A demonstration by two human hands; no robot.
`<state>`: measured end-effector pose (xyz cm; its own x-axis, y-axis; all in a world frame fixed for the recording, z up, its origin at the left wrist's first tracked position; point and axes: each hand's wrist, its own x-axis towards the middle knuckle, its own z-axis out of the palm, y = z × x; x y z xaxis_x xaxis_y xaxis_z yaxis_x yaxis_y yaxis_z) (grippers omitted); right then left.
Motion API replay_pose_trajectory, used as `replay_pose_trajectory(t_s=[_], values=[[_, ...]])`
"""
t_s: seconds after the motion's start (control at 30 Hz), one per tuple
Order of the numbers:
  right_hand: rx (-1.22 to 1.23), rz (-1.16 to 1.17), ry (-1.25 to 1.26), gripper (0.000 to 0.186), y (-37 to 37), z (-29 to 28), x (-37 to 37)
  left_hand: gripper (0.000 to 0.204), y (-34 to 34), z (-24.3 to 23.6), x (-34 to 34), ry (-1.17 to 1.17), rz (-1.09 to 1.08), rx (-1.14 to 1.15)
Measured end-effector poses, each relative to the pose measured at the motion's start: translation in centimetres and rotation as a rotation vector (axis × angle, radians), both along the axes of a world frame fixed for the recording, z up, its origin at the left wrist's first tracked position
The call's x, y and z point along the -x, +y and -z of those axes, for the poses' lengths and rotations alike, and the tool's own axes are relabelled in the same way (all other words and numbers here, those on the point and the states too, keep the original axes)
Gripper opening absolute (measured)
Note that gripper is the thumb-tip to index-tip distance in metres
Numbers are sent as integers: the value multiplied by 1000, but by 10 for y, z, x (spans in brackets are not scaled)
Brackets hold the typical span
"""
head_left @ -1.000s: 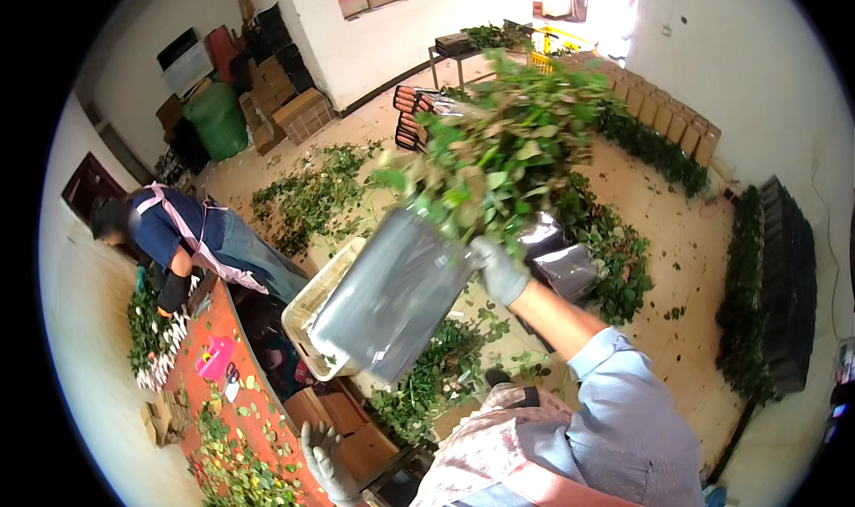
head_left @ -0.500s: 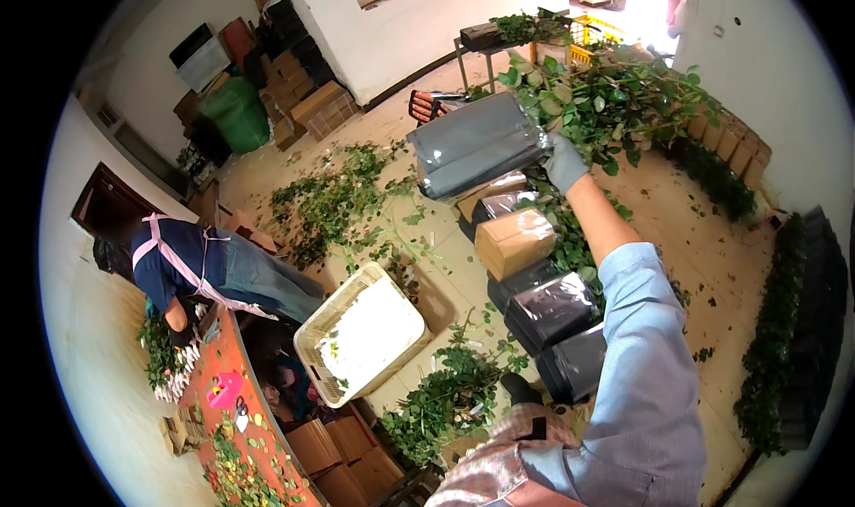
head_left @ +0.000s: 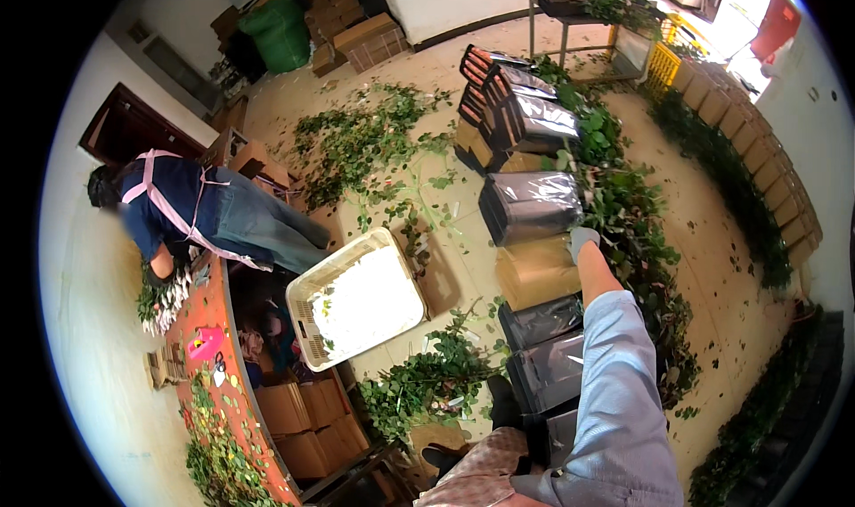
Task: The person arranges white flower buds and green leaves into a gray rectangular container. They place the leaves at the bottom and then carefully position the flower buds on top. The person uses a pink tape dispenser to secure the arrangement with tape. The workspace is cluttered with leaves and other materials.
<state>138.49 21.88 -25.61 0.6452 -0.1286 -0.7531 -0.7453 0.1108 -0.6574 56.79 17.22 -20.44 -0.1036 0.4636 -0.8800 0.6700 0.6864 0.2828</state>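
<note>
My right hand, in a pale grey glove, reaches down to the right end of a brown-wrapped bundle. Its fingers are small and partly hidden, so I cannot make out whether they grip the bundle. Just beyond lies a bundle in a dark grey, shiny wrap. Nearer to me, black-wrapped bundles continue the row on the floor, partly covered by my sleeve. Leafy green stems stick out along the row's right side. My left hand is out of sight.
A cream plastic crate with white contents stands left of the row. Leaf piles litter the floor. At left a person leans over an orange-topped table. Brown bundles line the right wall; a yellow crate stands far back.
The grey-wrapped bundle that my right hand held up over the row now lies down in it. My hand has come lower and nearer, beside the brown bundle. The view has shifted.
</note>
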Motion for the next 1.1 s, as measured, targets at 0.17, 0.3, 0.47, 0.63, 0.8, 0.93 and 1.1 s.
replay_pose_trajectory(t_s=[0.17,0.3,0.47,0.63,0.8,0.93,1.1], values=[[912,-331,-242,60,24,-28,-7,42,-3,-4,-9,39,24,9],[741,-916,-916,86,36,-65,43,42,-55,-13,29,47,-32,-12],[675,-1150,-1080,77,6,-41,62,43,-126,-30,97,-8,443,-172],[437,-1025,-1551,59,-31,9,170,62,-129,-35,60,98,163,-214],[18,-1703,-691,45,-60,-49,437,69,-200,-12,59,45,33,-124],[-305,-2688,-378,40,-77,-98,561,72,-207,6,100,-18,-27,-223],[-80,-3049,-468,36,-47,-64,651,71,-249,47,172,-13,-237,-279]])
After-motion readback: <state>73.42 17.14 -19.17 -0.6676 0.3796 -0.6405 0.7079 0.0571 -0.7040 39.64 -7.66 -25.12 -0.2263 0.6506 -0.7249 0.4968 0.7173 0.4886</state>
